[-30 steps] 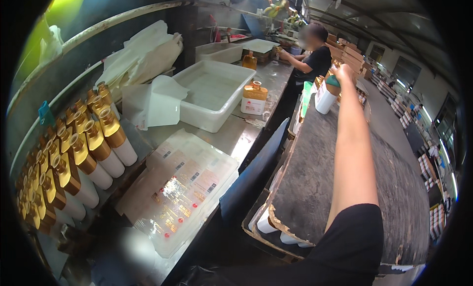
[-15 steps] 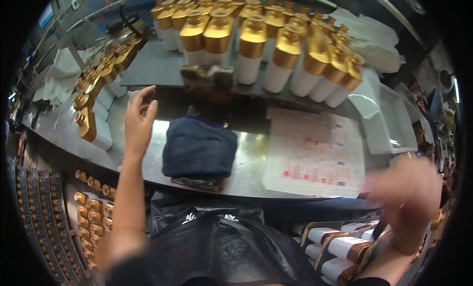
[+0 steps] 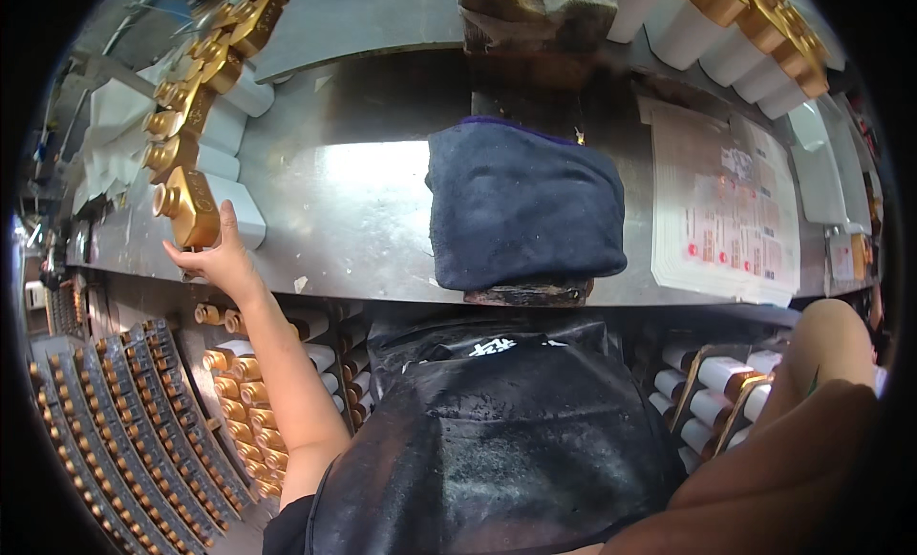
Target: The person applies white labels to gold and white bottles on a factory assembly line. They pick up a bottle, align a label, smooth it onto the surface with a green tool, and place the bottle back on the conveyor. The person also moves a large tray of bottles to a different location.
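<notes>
My left hand (image 3: 215,261) is at the near end of a row of gold-and-white bottles on the left. Its thumb and fingers lie around the nearest bottle (image 3: 199,206), which lies on its side with its gold neck to the left. At the right edge, my right hand (image 3: 833,340) is bent over beyond the bench edge, and its fingers are hidden. A folded dark blue cloth (image 3: 525,206) lies over a block (image 3: 530,294) at the bench's front edge, between my hands.
Printed sheets (image 3: 721,211) lie right of the cloth on the metal bench (image 3: 349,259). A worn block (image 3: 540,15) stands behind the cloth. More bottles (image 3: 764,39) stand at the back right, beside a white tray (image 3: 831,173). Racks of gold-necked bottles (image 3: 244,393) sit below the bench.
My left hand has moved from above the bench down and left onto the nearest bottle. The view has swung down and left. My right hand has turned out of clear sight.
</notes>
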Available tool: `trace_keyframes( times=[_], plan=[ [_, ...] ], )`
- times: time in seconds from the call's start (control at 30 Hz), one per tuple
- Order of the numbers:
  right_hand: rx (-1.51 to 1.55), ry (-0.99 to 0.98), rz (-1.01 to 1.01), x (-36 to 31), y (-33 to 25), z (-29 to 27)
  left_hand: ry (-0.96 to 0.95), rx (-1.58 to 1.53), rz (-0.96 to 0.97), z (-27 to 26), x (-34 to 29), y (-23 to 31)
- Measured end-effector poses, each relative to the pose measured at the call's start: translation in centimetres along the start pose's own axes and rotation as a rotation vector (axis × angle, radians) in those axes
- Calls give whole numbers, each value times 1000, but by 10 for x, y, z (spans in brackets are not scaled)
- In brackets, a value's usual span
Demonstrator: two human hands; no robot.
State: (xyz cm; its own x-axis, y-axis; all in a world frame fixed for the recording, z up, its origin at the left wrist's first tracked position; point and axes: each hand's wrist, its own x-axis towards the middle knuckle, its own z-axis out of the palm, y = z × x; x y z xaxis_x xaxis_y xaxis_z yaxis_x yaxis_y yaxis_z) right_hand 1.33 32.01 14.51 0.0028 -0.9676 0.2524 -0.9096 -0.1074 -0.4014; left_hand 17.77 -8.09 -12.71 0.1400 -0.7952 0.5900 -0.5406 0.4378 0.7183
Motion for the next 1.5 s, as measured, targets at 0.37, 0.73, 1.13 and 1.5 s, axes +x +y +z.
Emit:
trace_keyframes(
  times=[0.37,0.73,1.13,1.5],
  plan=[
    [-45,-15,147,-5,-46,21,-183,-655,-252,-3,-10,-15],
    [-64,93,160,-2,-36,48,-758,-1105,-542,-49,-41,94],
    [107,720,1165,-106,97,41,-1369,-991,-541,17,-98,217],
    [-318,315,1460,-223,230,81,-1263,-725,-559,27,-98,184]
  ],
)
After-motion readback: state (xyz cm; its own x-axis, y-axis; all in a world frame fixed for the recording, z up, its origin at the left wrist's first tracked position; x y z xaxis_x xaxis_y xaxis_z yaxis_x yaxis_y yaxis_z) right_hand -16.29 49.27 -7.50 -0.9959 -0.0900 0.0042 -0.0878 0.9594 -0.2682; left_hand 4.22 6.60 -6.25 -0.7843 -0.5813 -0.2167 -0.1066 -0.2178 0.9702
